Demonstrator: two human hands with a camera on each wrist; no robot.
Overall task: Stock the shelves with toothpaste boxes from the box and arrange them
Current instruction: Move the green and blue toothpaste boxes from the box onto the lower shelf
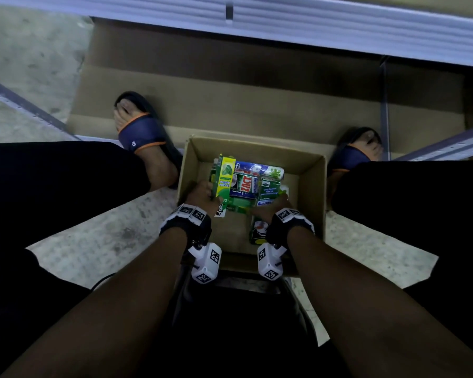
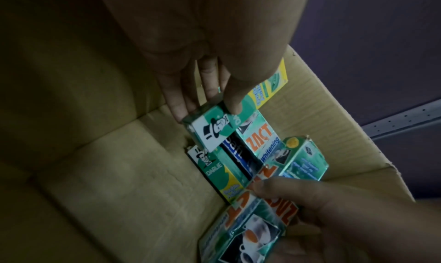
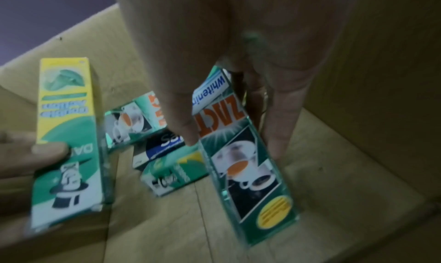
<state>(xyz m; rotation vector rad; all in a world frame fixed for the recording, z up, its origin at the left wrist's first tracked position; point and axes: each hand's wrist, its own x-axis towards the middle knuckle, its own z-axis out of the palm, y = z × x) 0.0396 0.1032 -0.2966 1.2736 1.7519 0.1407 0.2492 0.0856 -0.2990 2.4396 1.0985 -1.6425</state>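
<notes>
Inside the carton (image 1: 314, 184), your left hand (image 1: 200, 196) pinches 1 Darlie box (image 1: 224, 177); your right hand (image 1: 271, 208) grips 1 Zact box (image 3: 243, 153).

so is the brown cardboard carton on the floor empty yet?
Not empty. In the brown cardboard carton, a blue toothpaste box and green ones lie on the bottom; each hand grips another box.

The cardboard box (image 1: 313, 184) is matt brown corrugated card with visible fluting on its walls, and the flattened cardboard sheet (image 1: 230, 85) beyond it looks the same dull paper. The toothpaste boxes (image 2: 253, 142) are glossy printed card, catching glints along their edges. The floor (image 1: 28, 58) is rough speckled concrete, and the shelf rail (image 1: 445, 148) is perforated grey metal.
</notes>
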